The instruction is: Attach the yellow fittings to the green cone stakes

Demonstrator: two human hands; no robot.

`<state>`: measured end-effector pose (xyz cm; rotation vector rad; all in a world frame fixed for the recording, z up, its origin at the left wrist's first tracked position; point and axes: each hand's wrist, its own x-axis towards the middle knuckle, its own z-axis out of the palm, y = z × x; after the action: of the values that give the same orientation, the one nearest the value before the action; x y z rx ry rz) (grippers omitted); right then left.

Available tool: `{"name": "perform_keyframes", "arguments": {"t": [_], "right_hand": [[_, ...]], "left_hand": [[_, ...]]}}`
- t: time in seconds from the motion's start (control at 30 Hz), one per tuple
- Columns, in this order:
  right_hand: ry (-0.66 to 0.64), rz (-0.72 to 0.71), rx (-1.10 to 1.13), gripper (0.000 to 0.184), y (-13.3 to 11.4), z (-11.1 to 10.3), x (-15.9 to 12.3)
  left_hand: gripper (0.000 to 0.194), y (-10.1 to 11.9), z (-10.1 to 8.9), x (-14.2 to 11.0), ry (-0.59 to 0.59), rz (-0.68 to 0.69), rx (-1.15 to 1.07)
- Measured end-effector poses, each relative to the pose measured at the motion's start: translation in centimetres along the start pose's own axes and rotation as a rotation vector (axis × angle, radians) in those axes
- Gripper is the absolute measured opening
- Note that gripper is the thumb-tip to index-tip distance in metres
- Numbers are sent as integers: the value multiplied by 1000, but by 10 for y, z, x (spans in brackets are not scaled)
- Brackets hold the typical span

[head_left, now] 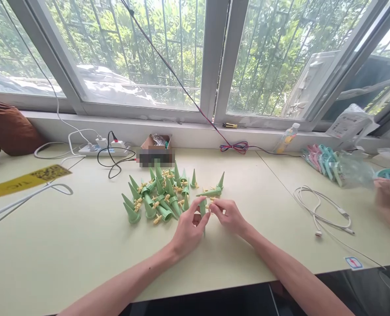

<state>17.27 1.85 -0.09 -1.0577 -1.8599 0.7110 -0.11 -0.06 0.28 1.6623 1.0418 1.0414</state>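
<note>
My left hand (187,229) grips a green cone-shaped spike (203,210) upright, its tip pointing down toward the table. My right hand (228,215) pinches a small yellow valve piece (210,207) right against the top of that spike. Just beyond both hands lies a pile of several more green spikes (158,197) with yellow valve pieces scattered among them, some standing, some on their sides.
A pale green table (83,245) runs under a window. A white power strip (104,149) with cables and a small cardboard box (155,142) sit at the back. A white cable (323,210) lies right. Another person's hand (387,193) works at far right beside packed clips (326,160).
</note>
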Motion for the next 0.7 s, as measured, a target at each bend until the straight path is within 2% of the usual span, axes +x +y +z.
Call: {"name": "perform_keyframes", "arguments": {"t": [0.23, 0.53, 0.6, 0.7], "right_hand": [[79, 38, 2, 45, 3, -1, 0], [106, 116, 1, 53, 5, -2, 1], [111, 122, -5, 51, 5, -1, 2], [129, 101, -6, 38, 3, -1, 2]], "left_hand": [[40, -3, -1, -1, -34, 37, -27], [31, -2, -1, -1, -38, 117, 92], [30, -2, 0, -1, -23, 99, 91], [28, -2, 1, 0, 22, 74, 69]]}}
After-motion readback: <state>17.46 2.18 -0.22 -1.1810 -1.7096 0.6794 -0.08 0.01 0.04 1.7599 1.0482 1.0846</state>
